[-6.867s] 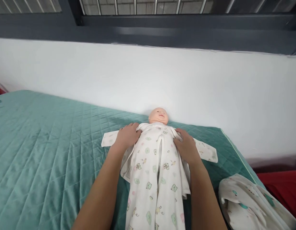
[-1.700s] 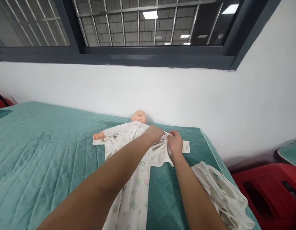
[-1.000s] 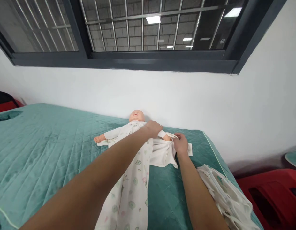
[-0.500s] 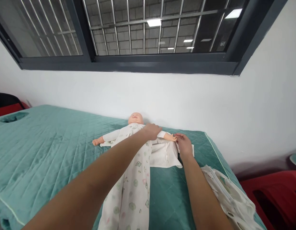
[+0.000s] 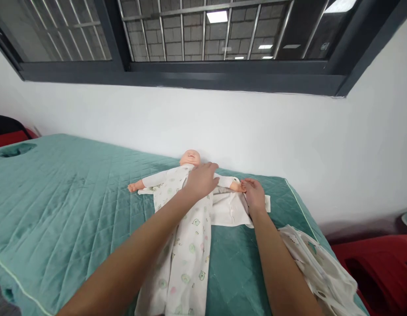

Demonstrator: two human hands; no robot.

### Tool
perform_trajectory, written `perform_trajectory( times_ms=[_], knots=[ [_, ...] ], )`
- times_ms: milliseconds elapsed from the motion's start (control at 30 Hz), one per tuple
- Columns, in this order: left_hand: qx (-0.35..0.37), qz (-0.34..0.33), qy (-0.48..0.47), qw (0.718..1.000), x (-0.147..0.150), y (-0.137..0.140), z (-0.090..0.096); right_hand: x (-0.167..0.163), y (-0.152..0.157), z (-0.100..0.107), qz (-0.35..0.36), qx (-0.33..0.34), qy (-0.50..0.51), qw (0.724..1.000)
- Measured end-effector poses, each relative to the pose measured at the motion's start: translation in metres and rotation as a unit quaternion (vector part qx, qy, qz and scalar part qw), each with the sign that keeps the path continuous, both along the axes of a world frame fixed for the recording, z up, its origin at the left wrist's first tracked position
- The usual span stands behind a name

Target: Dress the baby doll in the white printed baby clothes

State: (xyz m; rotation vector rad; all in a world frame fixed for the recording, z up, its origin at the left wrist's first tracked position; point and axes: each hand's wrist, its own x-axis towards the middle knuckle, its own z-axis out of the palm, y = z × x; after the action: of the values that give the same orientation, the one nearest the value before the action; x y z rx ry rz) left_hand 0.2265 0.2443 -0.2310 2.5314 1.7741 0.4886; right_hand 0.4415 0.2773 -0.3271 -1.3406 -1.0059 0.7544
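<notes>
A baby doll (image 5: pixel 190 157) lies on its back, arms spread, in a white romper (image 5: pixel 190 245) printed with green and pink figures. My left hand (image 5: pixel 202 179) rests across the doll's upper chest and near shoulder, fingers stretched out and thumb apart; it covers part of the collar. To the right, my right hand (image 5: pixel 253 193) pinches the doll's small hand (image 5: pixel 238 186), its fingers closed around it. Beneath that arm a white part of the garment (image 5: pixel 229 210) is spread flat. The doll's other hand (image 5: pixel 135 186) sticks out of its white sleeve on the left.
A green quilted cover (image 5: pixel 91 197) lies under the doll, with a hole (image 5: pixel 15 150) at the far left. Crumpled white clothing (image 5: pixel 318 267) lies by my right forearm. Beyond are a white wall (image 5: pixel 289 131), a barred window (image 5: pixel 203 35) and a red chair (image 5: pixel 381 259).
My left hand has shifted left from the doll's sleeve onto its chest and its fingers have straightened. My right hand stays at the doll's hand. The view has tilted slightly down.
</notes>
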Motion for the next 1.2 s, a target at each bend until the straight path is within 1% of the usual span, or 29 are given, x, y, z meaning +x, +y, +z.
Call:
perform_trajectory(
  times_ms=[33, 100, 133, 167, 200, 267, 300, 333, 367, 433, 567, 667, 800, 900, 1033, 1067, 1133, 1200],
  knots=[
    [0.026, 0.042, -0.066, 0.997, -0.014, -0.011, -0.003, -0.001, -0.002, 0.001, 0.001, -0.002, -0.020, 1.000],
    [0.061, 0.124, -0.181, 0.974, -0.045, -0.031, -0.015, -0.003, -0.005, 0.002, 0.003, -0.005, -0.058, 0.998],
    [0.061, 0.155, -0.237, 0.957, -0.059, -0.039, -0.021, -0.005, -0.007, 0.003, 0.004, -0.004, -0.082, 0.997],
    [0.045, 0.175, -0.297, 0.938, -0.071, -0.046, -0.028, -0.007, -0.009, 0.005, 0.006, -0.001, -0.120, 0.993],
    [0.022, 0.188, -0.352, 0.917, -0.081, -0.051, -0.035, -0.010, -0.011, 0.006, 0.011, 0.009, -0.171, 0.985],
    [-0.028, 0.200, -0.436, 0.877, -0.095, -0.056, -0.046, -0.019, -0.016, 0.008, 0.026, 0.048, -0.292, 0.955],
    [-0.046, 0.203, -0.462, 0.862, -0.098, -0.057, -0.050, -0.025, -0.019, 0.008, 0.037, 0.069, -0.343, 0.936],
    [-0.059, 0.202, -0.479, 0.852, -0.100, -0.056, -0.053, -0.031, -0.021, 0.008, 0.051, 0.087, -0.374, 0.922],
    [-0.067, 0.199, -0.491, 0.845, -0.101, -0.055, -0.055, -0.038, -0.024, 0.008, 0.068, 0.098, -0.378, 0.918],
    [-0.078, 0.183, -0.508, 0.838, -0.102, -0.050, -0.059, -0.051, -0.030, 0.007, 0.103, 0.100, -0.344, 0.928],
    [-0.080, 0.161, -0.524, 0.833, -0.103, -0.038, -0.067, -0.070, -0.039, 0.007, 0.141, 0.079, -0.234, 0.959],
    [-0.087, 0.153, -0.525, 0.833, -0.101, -0.029, -0.070, -0.075, -0.040, 0.008, 0.150, 0.042, -0.177, 0.972],
    [-0.101, 0.127, -0.522, 0.837, -0.097, -0.019, -0.069, -0.071, -0.034, 0.004, 0.133, -0.020, -0.173, 0.976],
    [-0.078, 0.121, -0.510, 0.848, -0.095, -0.009, -0.065, -0.065, -0.026, -0.001, 0.122, -0.045, -0.143, 0.981],
    [0.006, 0.115, -0.459, 0.881, -0.095, 0.012, -0.055, -0.060, -0.021, 0.000, 0.138, -0.068, -0.044, 0.987],
    [0.011, 0.105, -0.449, 0.887, -0.095, 0.018, -0.053, -0.059, -0.021, 0.001, 0.143, -0.073, -0.014, 0.987],
    [-0.003, 0.072, -0.440, 0.895, -0.098, 0.028, -0.051, -0.058, -0.022, 0.005, 0.151, -0.080, 0.043, 0.984],
    [-0.028, 0.038, -0.450, 0.892, -0.102, 0.035, -0.054, -0.057, -0.022, 0.007, 0.156, -0.088, 0.081, 0.981]
  ],
)
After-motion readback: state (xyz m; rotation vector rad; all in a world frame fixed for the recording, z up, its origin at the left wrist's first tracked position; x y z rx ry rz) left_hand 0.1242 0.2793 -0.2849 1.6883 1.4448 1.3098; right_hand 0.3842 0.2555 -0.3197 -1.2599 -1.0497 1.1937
